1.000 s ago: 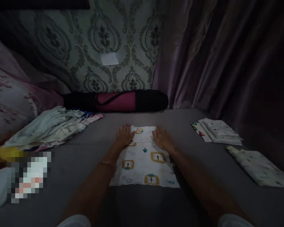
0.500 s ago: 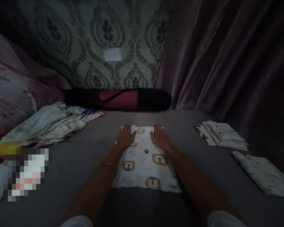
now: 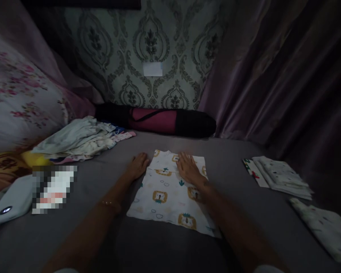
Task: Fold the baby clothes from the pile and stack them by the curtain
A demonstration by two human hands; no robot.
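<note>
A white child's garment (image 3: 170, 204) printed with orange lion faces and green sprigs lies spread on the grey sheet, its top part folded over. My right hand (image 3: 188, 167) rests flat on that folded part, right of its middle, fingers stretched away from me. Just left of the garment's upper edge, my left hand (image 3: 138, 165) lies on the sheet, palm down with nothing held. Whether its thumb touches the cloth, I cannot tell. The forearm crosses over part of the garment's right side.
Loose clothes (image 3: 79, 138) are heaped at left beside a floral pillow (image 3: 19, 91). Folded cloths (image 3: 282, 174) and another folded garment (image 3: 324, 227) lie at right. A black and maroon long bag (image 3: 156, 120) lines the wall. A pale device (image 3: 17, 201) sits at lower left.
My left hand has come off the garment and moved left onto the sheet. My right hand stays on the cloth, slightly nearer its middle. The view has turned a little left.
</note>
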